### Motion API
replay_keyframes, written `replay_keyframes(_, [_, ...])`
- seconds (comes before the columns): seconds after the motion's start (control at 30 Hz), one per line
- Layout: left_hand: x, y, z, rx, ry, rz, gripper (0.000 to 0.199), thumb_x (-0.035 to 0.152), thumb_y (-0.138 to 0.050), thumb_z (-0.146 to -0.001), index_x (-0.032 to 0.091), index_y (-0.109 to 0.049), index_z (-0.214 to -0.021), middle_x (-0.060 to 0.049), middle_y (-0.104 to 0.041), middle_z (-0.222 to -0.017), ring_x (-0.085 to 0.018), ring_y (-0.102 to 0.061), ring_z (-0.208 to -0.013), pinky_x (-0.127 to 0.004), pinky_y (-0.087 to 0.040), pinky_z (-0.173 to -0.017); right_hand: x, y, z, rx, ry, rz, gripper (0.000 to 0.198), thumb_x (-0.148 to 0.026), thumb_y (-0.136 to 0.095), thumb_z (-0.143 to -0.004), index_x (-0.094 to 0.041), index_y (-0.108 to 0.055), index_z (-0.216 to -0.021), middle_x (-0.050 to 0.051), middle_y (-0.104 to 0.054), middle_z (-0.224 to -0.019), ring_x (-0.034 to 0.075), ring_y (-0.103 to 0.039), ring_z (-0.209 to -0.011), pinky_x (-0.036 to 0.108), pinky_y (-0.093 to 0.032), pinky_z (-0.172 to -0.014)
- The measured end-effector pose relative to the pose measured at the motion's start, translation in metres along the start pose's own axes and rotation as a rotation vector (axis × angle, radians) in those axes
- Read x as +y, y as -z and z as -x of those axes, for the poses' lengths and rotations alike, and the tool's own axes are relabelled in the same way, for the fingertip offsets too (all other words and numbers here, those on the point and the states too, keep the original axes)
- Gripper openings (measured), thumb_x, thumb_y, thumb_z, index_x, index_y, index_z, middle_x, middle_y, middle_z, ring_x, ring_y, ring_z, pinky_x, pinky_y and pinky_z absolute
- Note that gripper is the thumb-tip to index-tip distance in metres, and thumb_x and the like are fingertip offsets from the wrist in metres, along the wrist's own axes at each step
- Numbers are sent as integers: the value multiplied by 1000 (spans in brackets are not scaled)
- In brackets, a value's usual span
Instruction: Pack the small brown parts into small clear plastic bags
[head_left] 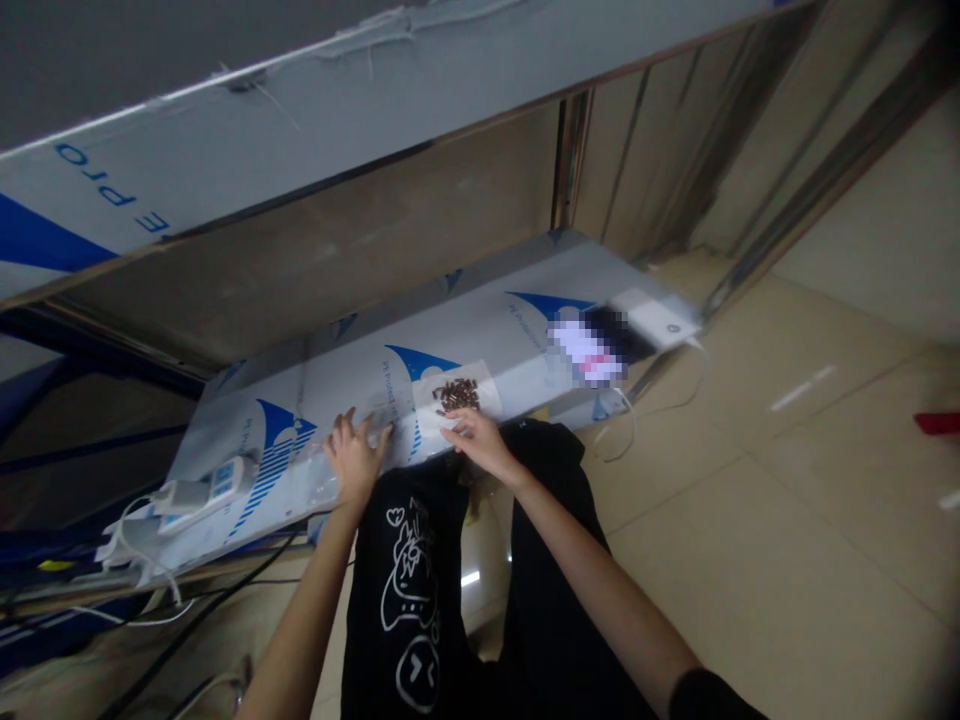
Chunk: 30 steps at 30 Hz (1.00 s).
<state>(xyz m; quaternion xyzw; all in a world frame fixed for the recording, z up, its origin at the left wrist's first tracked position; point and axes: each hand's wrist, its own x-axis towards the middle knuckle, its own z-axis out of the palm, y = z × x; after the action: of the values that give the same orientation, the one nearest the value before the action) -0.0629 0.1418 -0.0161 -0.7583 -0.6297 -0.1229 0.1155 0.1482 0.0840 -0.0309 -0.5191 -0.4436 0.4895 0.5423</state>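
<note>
A white sheet (485,384) bears a small heap of dark brown, short rod-like pieces (457,394) on the shelf board (330,375). At the heap's near edge, my right hand (480,440) has its thumb and fingertips drawn together in a pinch. What it holds, if anything, is too small and blurred to make out. Left of the sheet, my left hand (356,455) is open, its fingers spread over the board. A clear plastic piece, perhaps a bag (324,480), lies beside that hand, and I cannot tell whether they touch.
A power strip (229,482) with a white plug stands at the board's left end, with cables trailing below. To the right lie a blurred-out phone-like screen (589,350) and a white device (660,318) with a cord. An upper shelf edge (300,110) overhangs the board.
</note>
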Motion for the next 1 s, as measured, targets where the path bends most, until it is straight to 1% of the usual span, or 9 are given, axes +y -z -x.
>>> replay_keyframes(0.1, [13,-21,-5,-144,21,-10,40,44,-47,-78,15,-62,-100,-18,-41,-127,-35,-26,-123,-51,-24,-93,2,1,1,9,4,18,28,-33,-63,-69,-20,-58,-93,-2,-61,-66,9,-55,-45,21,-41,-45])
replay_keyframes(0.17, [12,-33,-5,-174,45,-11,33,38,-47,-78,16,-65,-94,-17,-46,-123,-35,-27,-123,-52,-25,-93,1,2,1,8,-2,23,27,-33,-62,-70,-21,-58,-93,-2,-61,-66,10,-55,-45,21,-41,-45])
replay_keyframes(0.3, [7,-40,-5,-123,69,24,24,27,-46,-78,18,-68,-85,-15,-52,-115,-33,-30,-119,-50,-26,-92,-1,3,1,6,-12,28,27,-35,-62,-70,-21,-58,-92,-2,-61,-65,10,-55,-45,20,-41,-45])
replay_keyframes(0.47, [11,-26,-7,-23,123,119,25,25,-43,-80,16,-66,-83,-14,-52,-110,-30,-41,-106,-45,-29,-87,2,2,-1,6,-49,8,29,-38,-61,-69,-19,-59,-91,-2,-60,-62,10,-54,-44,21,-43,-46])
replay_keyframes(0.53, [16,-19,-6,52,66,150,24,25,-42,-82,18,-64,-87,-12,-52,-111,-27,-42,-103,-42,-30,-85,3,2,-2,0,-53,22,28,-39,-59,-70,-19,-60,-89,-1,-60,-63,10,-54,-44,22,-44,-47])
replay_keyframes(0.6, [22,-13,-4,103,-49,184,24,24,-40,-84,19,-62,-92,-10,-51,-112,-25,-43,-103,-39,-30,-84,5,1,-3,-8,-89,29,28,-41,-57,-71,-18,-61,-88,1,-63,-68,10,-56,-46,21,-45,-46])
replay_keyframes(0.73, [30,-5,5,110,-301,268,27,18,-40,-85,24,-59,-103,-9,-53,-111,-22,-42,-109,-36,-30,-84,9,-3,-4,-8,-191,43,36,-49,-51,-73,-20,-62,-92,4,-66,-83,13,-60,-57,19,-42,-38])
replay_keyframes(0.87, [35,0,18,111,-374,310,36,11,-41,-82,28,-56,-110,-8,-52,-112,-22,-41,-111,-36,-31,-86,10,-6,-4,27,-245,6,45,-53,-53,-69,-20,-60,-98,6,-66,-91,17,-64,-69,19,-45,-38])
replay_keyframes(1.0, [41,9,30,150,-435,376,39,8,-43,-79,27,-56,-111,-8,-53,-111,-22,-42,-110,-36,-31,-86,3,-7,-3,42,-277,-73,48,-53,-57,-66,-16,-61,-96,9,-67,-85,19,-65,-66,23,-48,-42])
